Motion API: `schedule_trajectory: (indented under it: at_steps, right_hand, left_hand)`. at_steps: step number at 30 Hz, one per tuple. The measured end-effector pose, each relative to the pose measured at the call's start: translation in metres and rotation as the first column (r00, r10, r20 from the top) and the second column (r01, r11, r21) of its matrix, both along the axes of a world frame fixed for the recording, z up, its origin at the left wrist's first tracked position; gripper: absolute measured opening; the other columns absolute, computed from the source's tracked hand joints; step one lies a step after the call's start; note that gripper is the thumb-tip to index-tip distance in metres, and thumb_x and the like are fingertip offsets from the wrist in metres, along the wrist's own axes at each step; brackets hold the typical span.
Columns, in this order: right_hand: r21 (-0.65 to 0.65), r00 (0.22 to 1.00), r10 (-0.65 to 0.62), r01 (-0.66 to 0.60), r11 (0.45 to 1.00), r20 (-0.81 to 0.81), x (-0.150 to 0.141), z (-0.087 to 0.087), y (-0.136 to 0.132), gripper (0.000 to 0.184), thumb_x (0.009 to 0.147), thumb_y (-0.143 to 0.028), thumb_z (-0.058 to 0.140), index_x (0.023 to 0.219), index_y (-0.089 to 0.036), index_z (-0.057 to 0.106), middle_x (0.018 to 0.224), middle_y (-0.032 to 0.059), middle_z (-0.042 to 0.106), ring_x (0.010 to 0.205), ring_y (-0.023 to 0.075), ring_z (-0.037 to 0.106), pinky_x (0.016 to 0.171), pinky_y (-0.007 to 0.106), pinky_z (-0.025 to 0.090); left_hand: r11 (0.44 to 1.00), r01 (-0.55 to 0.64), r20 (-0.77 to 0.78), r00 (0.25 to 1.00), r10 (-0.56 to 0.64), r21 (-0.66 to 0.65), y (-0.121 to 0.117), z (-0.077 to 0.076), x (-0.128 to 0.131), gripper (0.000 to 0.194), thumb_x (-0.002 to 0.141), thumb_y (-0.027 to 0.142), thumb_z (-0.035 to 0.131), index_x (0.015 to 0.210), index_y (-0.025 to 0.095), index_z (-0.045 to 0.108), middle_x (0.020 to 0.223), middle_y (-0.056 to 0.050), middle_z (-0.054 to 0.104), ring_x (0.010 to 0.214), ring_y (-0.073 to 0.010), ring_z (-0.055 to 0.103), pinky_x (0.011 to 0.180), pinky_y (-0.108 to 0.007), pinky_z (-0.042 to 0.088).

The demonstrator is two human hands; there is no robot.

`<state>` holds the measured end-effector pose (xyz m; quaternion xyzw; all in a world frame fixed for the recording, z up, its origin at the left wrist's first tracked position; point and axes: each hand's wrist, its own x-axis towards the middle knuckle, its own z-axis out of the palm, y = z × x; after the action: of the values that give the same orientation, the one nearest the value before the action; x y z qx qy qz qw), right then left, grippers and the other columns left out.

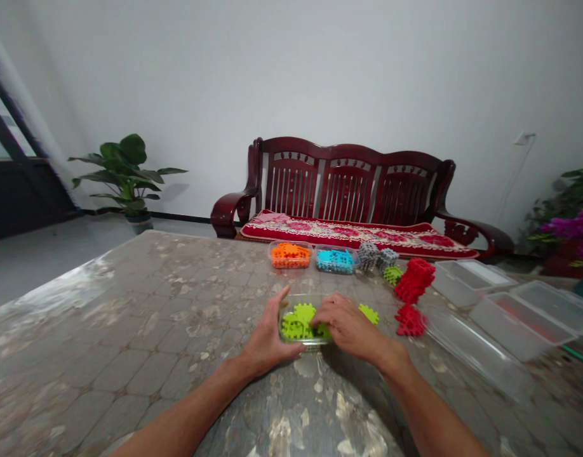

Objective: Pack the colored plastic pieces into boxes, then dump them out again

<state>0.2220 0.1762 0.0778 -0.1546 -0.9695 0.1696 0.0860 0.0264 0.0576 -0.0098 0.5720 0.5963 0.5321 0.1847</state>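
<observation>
Left hand [267,336] touches a clear tub [303,343], right hand [348,327] green gears [296,322].

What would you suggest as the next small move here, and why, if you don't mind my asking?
Probably the right hand should pick up the loose lime-green gear piece on the table beside it, since that piece lies outside the clear plastic tray holding the other green pieces.

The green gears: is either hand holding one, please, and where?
The right hand touches the gears, but a grip cannot be told; the left hand touches the tub.
</observation>
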Motion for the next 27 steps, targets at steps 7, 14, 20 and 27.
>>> schedule_trajectory:
  at_steps: [7,14,20,27]
  right_hand:
    - [-0.085,0.952,-0.284,0.275,0.958,-0.115,0.030,0.007,0.045,0.049,0.082,-0.004,0.047,0.116,-0.023,0.077,0.120,0.0065,0.077,0.114,0.0227,0.068,0.105,0.038,0.048]
    - [0.075,0.825,-0.528,0.524,0.848,0.202,0.073,-0.018,0.088,0.058,0.076,-0.009,0.057,0.133,-0.016,0.069,0.136,0.0143,0.070,0.126,0.0336,0.064,0.108,0.044,0.046]
    - [0.078,0.828,-0.447,0.449,0.890,0.338,0.069,-0.028,0.081,0.075,0.069,-0.001,0.057,0.139,-0.028,0.065,0.139,0.0094,0.068,0.126,0.0304,0.063,0.106,0.040,0.046]
    - [0.193,0.787,-0.514,0.476,0.858,0.341,0.067,-0.026,0.075,0.060,0.074,-0.002,0.057,0.128,-0.025,0.072,0.125,0.0130,0.071,0.115,0.0303,0.068,0.097,0.038,0.050]
  left_hand:
    - [0.999,-0.005,0.052,0.999,0.007,-0.044,-0.002,0.008,0.001,0.113,0.060,0.020,0.087,0.158,0.026,0.031,0.153,-0.015,0.044,0.137,-0.0367,0.052,0.117,-0.060,0.041]
    - [0.999,-0.025,0.057,0.998,0.027,-0.041,-0.003,0.011,0.001,0.108,0.061,0.022,0.085,0.156,0.025,0.033,0.153,-0.016,0.045,0.136,-0.0375,0.053,0.116,-0.060,0.042]
    - [0.998,-0.010,0.068,0.998,0.014,-0.065,-0.003,0.011,0.001,0.109,0.061,0.021,0.084,0.156,0.024,0.030,0.155,-0.016,0.042,0.137,-0.0373,0.051,0.118,-0.061,0.041]
    - [0.999,0.004,0.062,0.998,-0.001,-0.051,-0.003,0.008,0.000,0.110,0.061,0.022,0.085,0.156,0.025,0.030,0.154,-0.016,0.043,0.137,-0.0372,0.051,0.117,-0.059,0.042]
